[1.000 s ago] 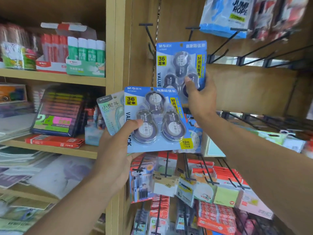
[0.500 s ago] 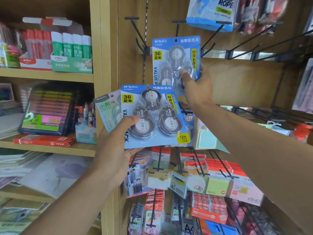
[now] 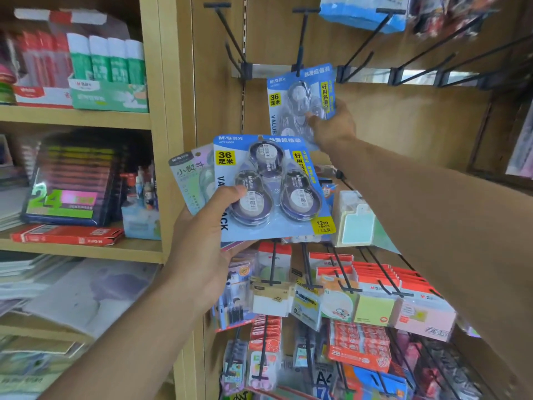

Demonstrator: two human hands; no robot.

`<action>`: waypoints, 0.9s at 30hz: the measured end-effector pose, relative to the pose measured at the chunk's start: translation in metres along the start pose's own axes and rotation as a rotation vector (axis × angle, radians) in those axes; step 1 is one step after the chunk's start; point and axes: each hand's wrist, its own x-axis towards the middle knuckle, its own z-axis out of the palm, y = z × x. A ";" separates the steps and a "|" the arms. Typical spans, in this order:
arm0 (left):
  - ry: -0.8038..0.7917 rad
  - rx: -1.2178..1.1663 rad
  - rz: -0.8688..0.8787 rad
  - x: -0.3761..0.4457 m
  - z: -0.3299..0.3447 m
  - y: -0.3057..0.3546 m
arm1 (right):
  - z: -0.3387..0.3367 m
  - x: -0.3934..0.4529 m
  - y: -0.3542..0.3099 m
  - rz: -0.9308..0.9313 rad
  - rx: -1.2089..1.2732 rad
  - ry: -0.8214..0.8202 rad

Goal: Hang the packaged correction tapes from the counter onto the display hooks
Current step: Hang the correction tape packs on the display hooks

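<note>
The right hand (image 3: pixel 331 125) held 1 blue pack (image 3: pixel 300 102) just under the hook (image 3: pixel 301 41); the left hand (image 3: pixel 207 241) gripped more packs (image 3: pixel 268 189).

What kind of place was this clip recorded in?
Most likely a stationery shop. Black display hooks line a wooden wall, carded sticky notes hang below, and boxed glue sticks sit on a shelf to the left.

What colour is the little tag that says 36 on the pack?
Yellow with black writing, seen in the head view on the pack gripped by the left hand.
</note>
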 end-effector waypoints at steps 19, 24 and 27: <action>0.053 -0.089 0.232 -0.038 0.031 -0.039 | -0.091 -0.130 -0.010 -0.094 -0.042 -0.453; 0.002 -0.042 0.214 -0.052 0.045 -0.036 | -0.103 -0.136 -0.010 0.077 0.290 -0.538; 0.019 -0.054 0.190 -0.055 0.041 -0.040 | -0.106 -0.124 -0.014 0.035 0.391 -0.467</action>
